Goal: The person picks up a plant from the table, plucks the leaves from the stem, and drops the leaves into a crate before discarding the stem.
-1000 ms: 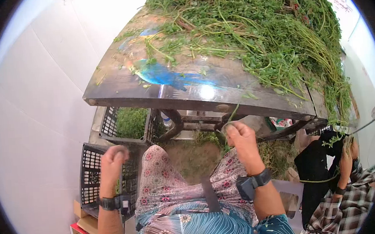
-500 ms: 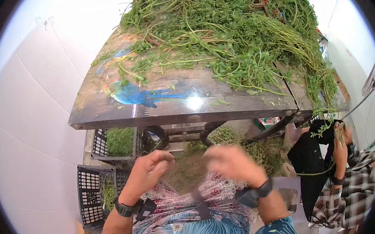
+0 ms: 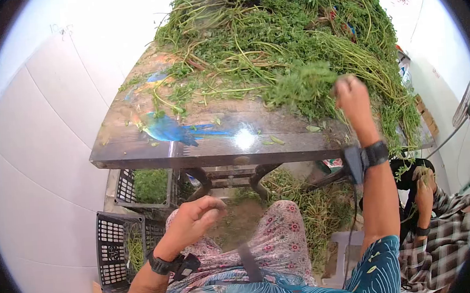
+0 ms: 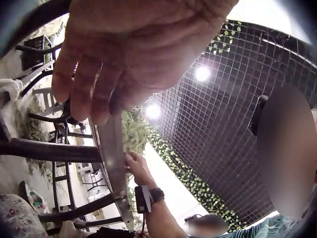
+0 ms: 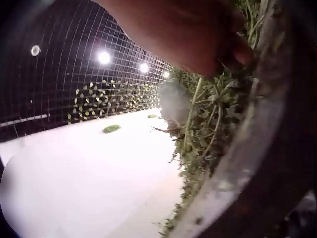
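My right hand (image 3: 353,103) is raised over the near right part of the table, fingers curled and pinching a leafy green sprig (image 3: 307,81) that blurs to its left. In the right wrist view the curled fingers of that right hand (image 5: 198,34) are close against the greens, with a stem (image 5: 194,106) just below them. My left hand (image 3: 196,219) hovers over my lap, in front of the table edge, its fingers loosely bent and nothing in them. The left wrist view shows the left hand (image 4: 133,49) from its palm side. A large heap of leafy greens (image 3: 270,29) covers the table's far side.
The wooden table (image 3: 137,148) carries a painted blue bird. Below its left end are a black crate (image 3: 140,191) of greens and another black crate (image 3: 111,253) holding stems. Cut stems (image 3: 310,206) litter the floor. Another person (image 3: 442,219) sits at the right.
My right hand has risen from near the lap to the greens on the table's right. The left hand first moved inward from over the crate, then stayed over the lap.
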`<state>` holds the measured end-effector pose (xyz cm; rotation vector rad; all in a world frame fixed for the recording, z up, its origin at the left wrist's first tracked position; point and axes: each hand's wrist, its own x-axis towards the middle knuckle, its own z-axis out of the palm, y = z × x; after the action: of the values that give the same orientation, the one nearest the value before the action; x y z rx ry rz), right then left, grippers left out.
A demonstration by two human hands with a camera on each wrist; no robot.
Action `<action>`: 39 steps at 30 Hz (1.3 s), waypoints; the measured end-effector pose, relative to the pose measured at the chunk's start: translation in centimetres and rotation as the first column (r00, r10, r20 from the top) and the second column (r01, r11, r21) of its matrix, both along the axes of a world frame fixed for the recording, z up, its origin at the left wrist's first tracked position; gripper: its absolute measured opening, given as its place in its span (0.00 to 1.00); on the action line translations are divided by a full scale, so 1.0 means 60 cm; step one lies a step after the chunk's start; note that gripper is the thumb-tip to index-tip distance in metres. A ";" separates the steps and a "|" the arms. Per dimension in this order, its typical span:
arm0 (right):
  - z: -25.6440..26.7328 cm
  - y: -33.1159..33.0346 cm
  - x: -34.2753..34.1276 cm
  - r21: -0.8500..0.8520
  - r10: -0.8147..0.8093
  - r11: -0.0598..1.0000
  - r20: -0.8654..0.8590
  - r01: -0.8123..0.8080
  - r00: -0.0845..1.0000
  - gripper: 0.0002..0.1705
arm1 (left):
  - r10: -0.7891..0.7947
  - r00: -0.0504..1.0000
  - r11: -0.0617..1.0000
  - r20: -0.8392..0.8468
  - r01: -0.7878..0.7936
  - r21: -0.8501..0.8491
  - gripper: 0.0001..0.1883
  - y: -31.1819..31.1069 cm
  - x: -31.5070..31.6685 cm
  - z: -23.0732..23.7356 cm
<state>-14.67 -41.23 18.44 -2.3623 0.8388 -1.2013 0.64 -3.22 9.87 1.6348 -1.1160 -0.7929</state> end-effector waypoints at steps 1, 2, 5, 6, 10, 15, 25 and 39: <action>0.036 0.012 0.009 0.160 0.037 0.985 0.196 -0.069 0.980 0.12 | -0.001 1.000 1.000 0.002 0.001 -0.007 0.10 0.000 0.002 0.000; 0.066 0.025 0.021 0.297 0.042 0.940 0.386 -0.168 0.922 0.12 | 0.001 1.000 1.000 0.003 -0.001 -0.016 0.10 0.001 0.003 0.000; 0.097 0.020 0.050 0.308 0.080 0.895 0.600 -0.322 0.796 0.10 | -0.006 1.000 1.000 0.004 0.006 -0.026 0.10 0.001 0.005 0.003; 0.100 0.027 0.056 0.378 0.081 0.892 0.410 -0.250 0.909 0.10 | -0.011 1.000 1.000 0.005 0.011 -0.026 0.10 0.001 0.005 0.004; 0.133 0.022 0.063 0.275 0.152 0.895 0.553 -0.352 0.819 0.10 | -0.046 0.995 0.998 -0.087 0.042 -0.041 0.10 0.001 0.001 -0.007; 0.149 0.016 0.053 0.266 0.157 0.820 0.747 -0.507 0.646 0.11 | -0.059 0.996 0.998 -0.067 0.057 -0.028 0.09 -0.003 -0.002 -0.001; 0.022 0.266 0.061 0.440 0.268 0.754 0.471 -0.488 0.840 0.13 | 0.012 0.978 0.977 -0.209 -0.056 -0.207 0.10 -0.026 -0.006 0.035; -0.158 0.434 0.054 0.493 0.531 0.640 0.269 -0.589 0.803 0.12 | 0.110 0.776 0.936 -0.621 -0.292 -0.200 0.17 -0.039 -0.029 -0.007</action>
<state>-11.46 -15.17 8.95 -1.8325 0.2929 -0.6726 -1.11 -5.56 9.47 1.1063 -0.5469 -0.8770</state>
